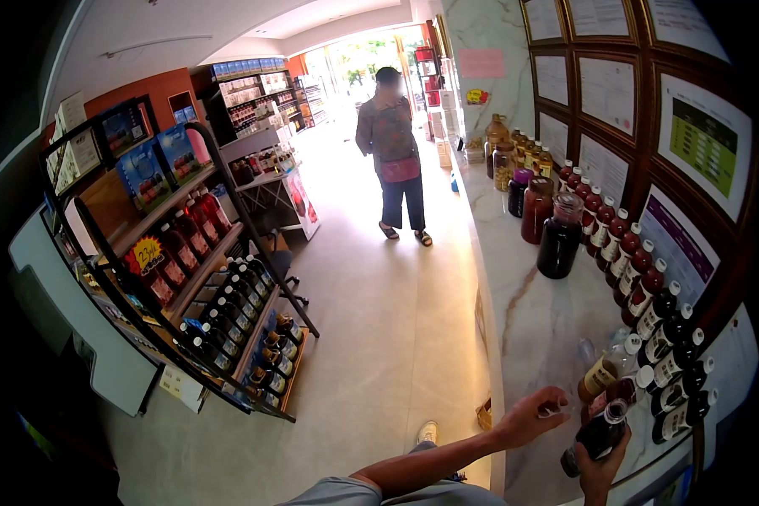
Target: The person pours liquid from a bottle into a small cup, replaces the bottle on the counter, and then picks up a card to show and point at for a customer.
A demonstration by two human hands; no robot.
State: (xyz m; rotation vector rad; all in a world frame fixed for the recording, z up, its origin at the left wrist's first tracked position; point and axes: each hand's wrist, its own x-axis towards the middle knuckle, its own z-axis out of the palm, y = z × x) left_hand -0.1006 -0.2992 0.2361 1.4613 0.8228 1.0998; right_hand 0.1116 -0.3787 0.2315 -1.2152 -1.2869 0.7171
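My right hand (605, 465) is wrapped round a dark glass bottle (594, 434), which leans over the counter with its uncapped mouth towards the top. Beside that mouth, my left hand (530, 419) has its fingers curled about a small clear cup (555, 408); its outline is faint. Just beyond the hands stand a bottle of amber liquid (597, 377) and a reddish bottle (620, 391), partly covered by the one I hold. White-capped dark bottles (673, 363) form a row to the right.
Along the marble counter (527, 325) stand a large dark jar (559, 240), a reddish jar (537, 211) and a line of red-capped bottles (624, 261) by the wall. A bottle rack (228, 312) is on the left. A person (390, 152) stands in the aisle ahead.
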